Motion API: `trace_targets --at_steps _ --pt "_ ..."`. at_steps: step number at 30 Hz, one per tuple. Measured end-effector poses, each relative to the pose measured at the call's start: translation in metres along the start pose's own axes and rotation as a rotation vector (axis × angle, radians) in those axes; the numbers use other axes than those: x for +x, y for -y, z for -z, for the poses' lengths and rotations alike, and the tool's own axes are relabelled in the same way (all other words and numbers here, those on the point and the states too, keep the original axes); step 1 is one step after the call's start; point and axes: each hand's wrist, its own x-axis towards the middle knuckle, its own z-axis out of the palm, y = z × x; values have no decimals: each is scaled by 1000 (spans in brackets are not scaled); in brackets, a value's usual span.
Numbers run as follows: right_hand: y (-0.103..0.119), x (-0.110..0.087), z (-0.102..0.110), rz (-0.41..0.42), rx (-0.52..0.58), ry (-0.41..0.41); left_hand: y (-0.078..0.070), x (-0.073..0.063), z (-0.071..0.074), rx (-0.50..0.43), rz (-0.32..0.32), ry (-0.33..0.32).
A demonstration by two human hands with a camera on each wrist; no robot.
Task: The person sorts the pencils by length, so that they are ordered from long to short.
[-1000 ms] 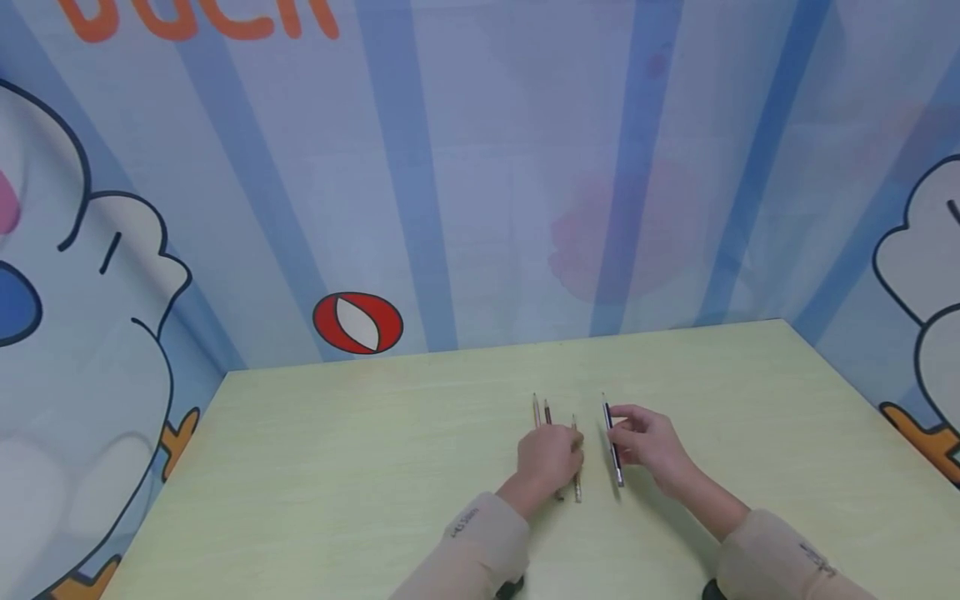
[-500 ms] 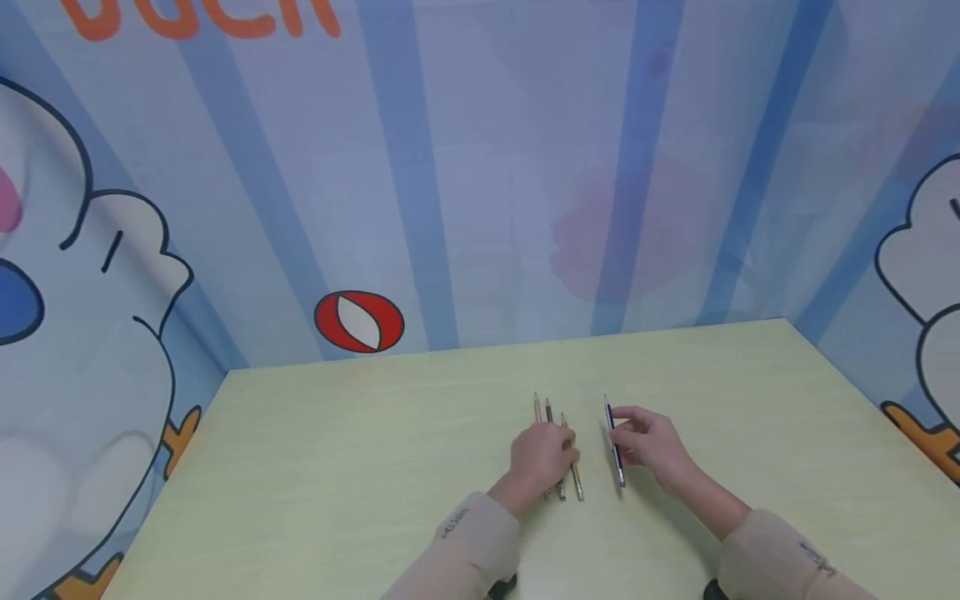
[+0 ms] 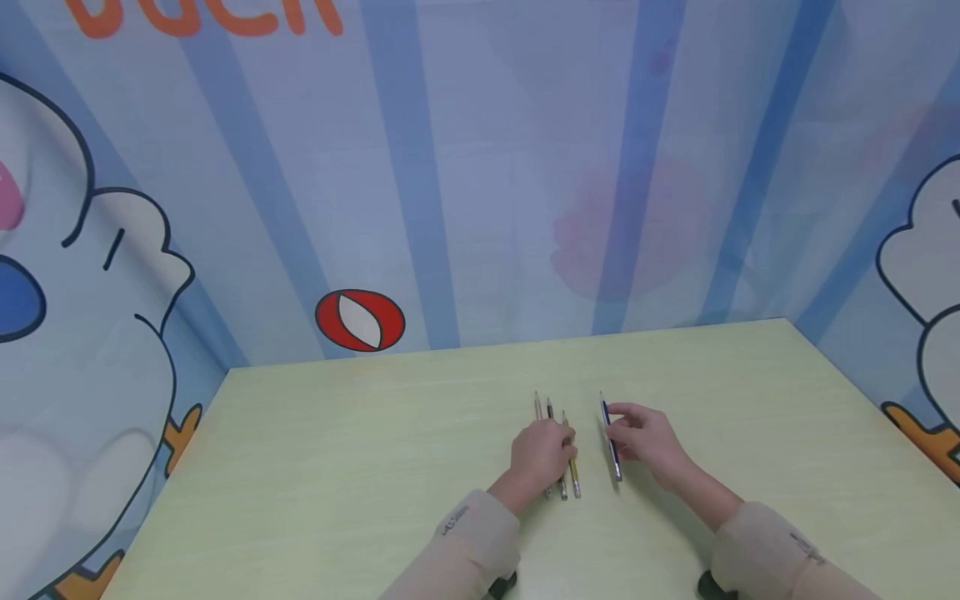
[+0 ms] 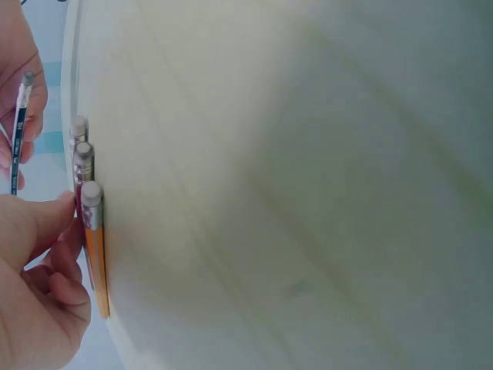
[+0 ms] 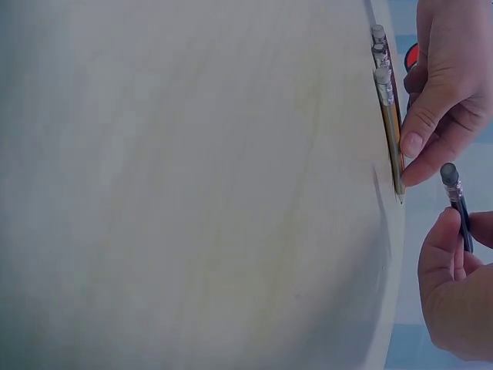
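Note:
My left hand (image 3: 542, 454) pinches a yellow pencil (image 3: 575, 481) between thumb and fingers, down at the table. Just left of it lie a dark red pencil (image 3: 550, 407) and a pale pink pencil (image 3: 537, 405), their middles hidden under the hand. All three point away from me, eraser ends near, as the left wrist view also shows. To the right, my right hand (image 3: 651, 442) holds a dark blue pencil (image 3: 613, 457) between thumb and fingertips, tip pointing away. A gap separates this pencil from the three others.
The pale yellow-green table (image 3: 337, 467) reaches back to a blue striped backdrop (image 3: 510, 183) printed with cartoon figures and a red ball. Beige sleeves (image 3: 480, 533) cover both forearms, with a dark band showing under each cuff.
The left hand has shifted the yellow pencil left, closer to the dark red and pink pencils, and turned it more in line with them. The right hand with the dark blue pencil has barely moved.

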Motion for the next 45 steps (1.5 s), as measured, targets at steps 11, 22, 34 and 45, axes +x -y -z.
trace_targets --at_steps 11,22,34,45 --pt "-5 17 -11 68 -222 -19 0 1 -2 -13 2 9" --pt "-3 23 -24 47 -430 28 -1 0 1 -7 10 30" --pt "1 19 -31 25 -483 41 -2 2 1 -21 24 39" --pt "2 13 -33 -4 -419 55 -1 2 1 -14 23 39"
